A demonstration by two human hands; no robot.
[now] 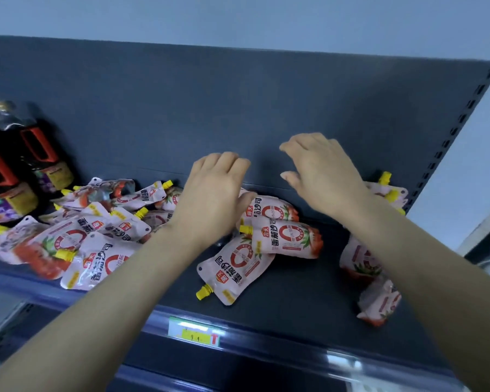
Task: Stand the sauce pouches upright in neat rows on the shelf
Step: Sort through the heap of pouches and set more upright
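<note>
Bare forearms [119,278] and hands [215,190]

Above toppled sauce pouches [286,236], left hand [212,193] and right hand [320,176] spread; left perhaps touching one

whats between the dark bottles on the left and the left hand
In the head view, a jumbled heap of sauce pouches lying flat fills the shelf from the dark bottles to the left hand.

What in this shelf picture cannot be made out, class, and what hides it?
All in the head view.
Left hand: fingertips hidden behind its own knuckles, so any grip is unclear.
Right-side pouches: partly covered by the right forearm.
Price tag: print blurred.
Dark bottles: cut off by the left edge.
</note>
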